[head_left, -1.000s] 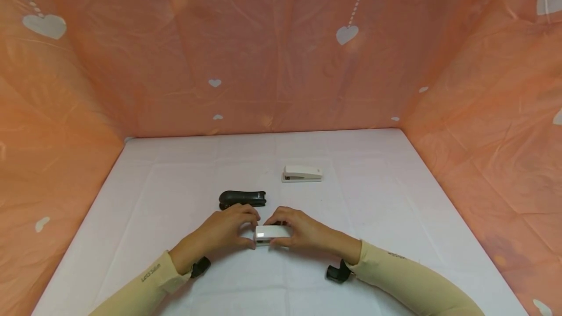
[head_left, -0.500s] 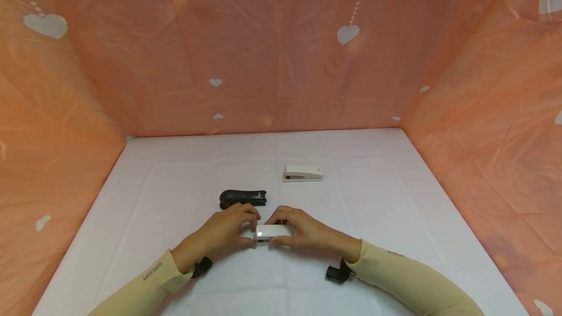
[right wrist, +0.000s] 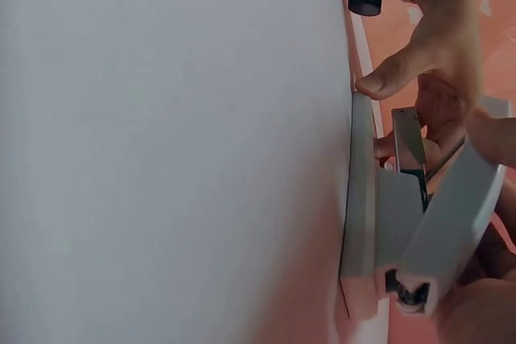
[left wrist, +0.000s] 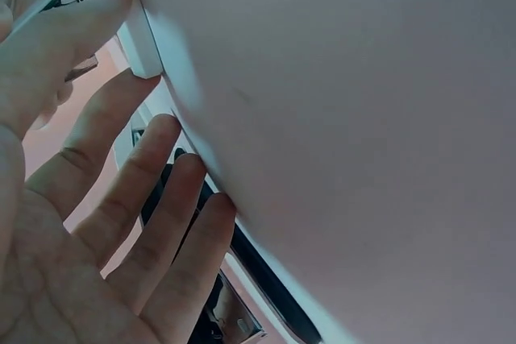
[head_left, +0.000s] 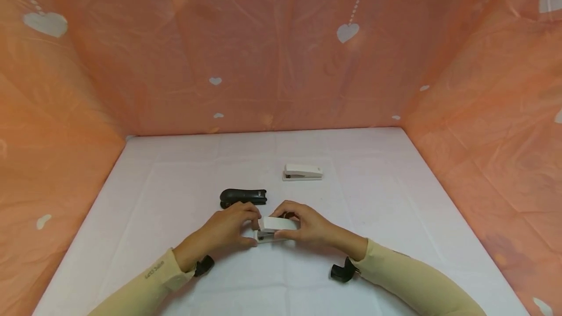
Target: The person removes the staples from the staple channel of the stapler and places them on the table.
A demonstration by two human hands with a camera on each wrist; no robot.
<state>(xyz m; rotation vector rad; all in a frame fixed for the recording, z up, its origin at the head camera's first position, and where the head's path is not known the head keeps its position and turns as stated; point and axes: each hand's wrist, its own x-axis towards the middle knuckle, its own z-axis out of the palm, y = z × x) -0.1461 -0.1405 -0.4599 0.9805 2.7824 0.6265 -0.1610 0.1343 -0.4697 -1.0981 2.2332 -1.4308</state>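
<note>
The stapler (head_left: 274, 225) is lying crosswise between the two hands on the counter (head_left: 263, 282), its long axis running left to right. The right hand (head_left: 309, 226) is gripping the lid (right wrist: 461, 199), thumb on the near side, fingers on the far side. The left hand (head_left: 226, 228) is pinching the base (right wrist: 361, 207) at the stapler's left end. The lid is standing tilted above the base, the space between them widening from the hinge (right wrist: 413, 292) toward the left hand. That angle seems to be the relation that counts: the right hand is sitting nearer the hinge, the left hand nearer the gaping end. A black stapler (head_left: 243, 196) is resting beyond the stapler to its left, close behind the left hand; a far stapler (head_left: 303, 172) is resting beyond it to its right.
</note>
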